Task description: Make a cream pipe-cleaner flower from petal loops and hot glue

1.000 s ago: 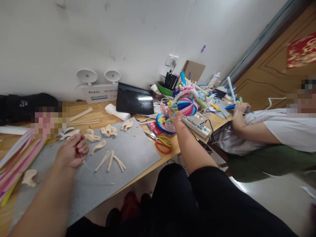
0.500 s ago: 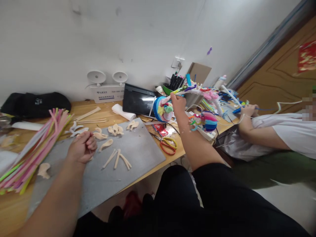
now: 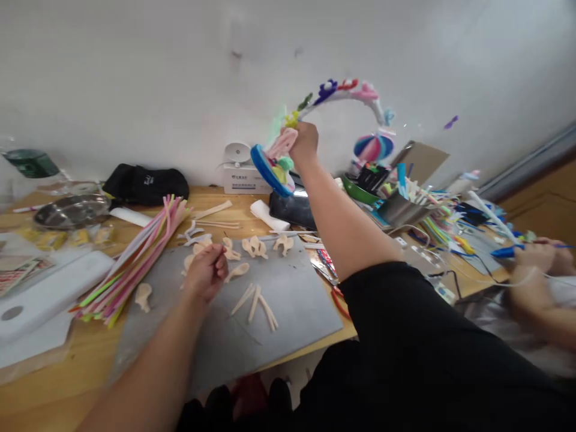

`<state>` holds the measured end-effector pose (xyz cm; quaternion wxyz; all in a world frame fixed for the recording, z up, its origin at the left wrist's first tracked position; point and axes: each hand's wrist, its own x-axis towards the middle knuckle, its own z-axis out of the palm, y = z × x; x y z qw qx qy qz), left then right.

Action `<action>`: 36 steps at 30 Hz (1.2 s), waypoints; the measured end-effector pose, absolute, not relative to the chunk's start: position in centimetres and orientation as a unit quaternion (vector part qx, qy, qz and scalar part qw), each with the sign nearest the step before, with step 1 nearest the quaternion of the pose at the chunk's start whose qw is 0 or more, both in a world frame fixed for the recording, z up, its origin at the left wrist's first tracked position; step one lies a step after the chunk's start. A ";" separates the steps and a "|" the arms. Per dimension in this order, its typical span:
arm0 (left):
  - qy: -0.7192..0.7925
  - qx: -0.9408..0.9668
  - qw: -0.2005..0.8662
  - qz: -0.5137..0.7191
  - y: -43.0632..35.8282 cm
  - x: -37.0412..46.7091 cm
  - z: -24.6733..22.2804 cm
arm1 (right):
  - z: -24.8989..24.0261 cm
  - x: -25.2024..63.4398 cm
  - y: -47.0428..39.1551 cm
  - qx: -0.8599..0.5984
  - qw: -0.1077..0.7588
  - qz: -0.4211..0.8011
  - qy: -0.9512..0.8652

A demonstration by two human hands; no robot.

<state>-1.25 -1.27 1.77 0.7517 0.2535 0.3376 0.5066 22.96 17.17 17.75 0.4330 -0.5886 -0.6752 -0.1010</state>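
At the far left of the wooden tabletop (image 3: 74,375), a printed sheet (image 3: 20,270) lies beside a long white case (image 3: 58,288), its print too blurred to read. A metal bowl (image 3: 72,213) sits behind. Next is a black pouch (image 3: 146,185) with short white lettering, not legible, and in front of it a bundle of pink, white and yellow-green fuzzy sticks (image 3: 139,258). On the grey mat (image 3: 297,306) lie beige curled pieces (image 3: 255,247) and thin beige strips (image 3: 254,303). The left hand (image 3: 207,273) is just above the mat near these pieces, its fingers curled in; whether they pinch anything, I cannot tell. Against the wall, a white lamp box (image 3: 243,180) bears dark writing too small to read. The right hand (image 3: 305,144) is raised well above the tabletop, fingers closed around the left end of a white flower arch (image 3: 342,95). A blue-edged disc (image 3: 265,171) is at that end; a blue-and-pink striped ball (image 3: 373,146) hangs at the other. Below the right arm are a red packet (image 3: 327,259) with unreadable white lettering and red-handled scissors (image 3: 341,303). Farther right stand markers (image 3: 371,177) in a green bowl (image 3: 357,191). At the right edge, another person's hands (image 3: 535,255) hold something blue.
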 end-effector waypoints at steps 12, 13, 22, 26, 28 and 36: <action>0.351 0.204 0.726 0.554 -1.7 -0.8 0.8 | 11.1 0.6 23.5 -0.536 0.275 -0.063 -0.796; 0.353 0.196 0.725 0.558 -1.8 -0.8 0.7 | 10.2 -0.2 24.1 -0.530 0.265 -0.060 -0.803; 0.360 0.158 0.715 0.577 -1.9 -0.8 0.7 | 7.3 -2.7 26.2 -0.518 0.198 -0.038 -0.831; 0.371 0.154 0.707 0.582 -1.9 -0.7 0.7 | 6.1 -4.7 24.7 -0.518 0.204 -0.048 -0.829; 0.379 0.149 0.698 0.590 -1.9 -0.8 0.6 | 5.9 -5.6 24.4 -0.516 0.204 -0.047 -0.831; 0.398 0.096 0.654 0.636 -1.8 -1.1 0.4 | 8.2 -3.3 26.7 -0.511 0.213 -0.041 -0.832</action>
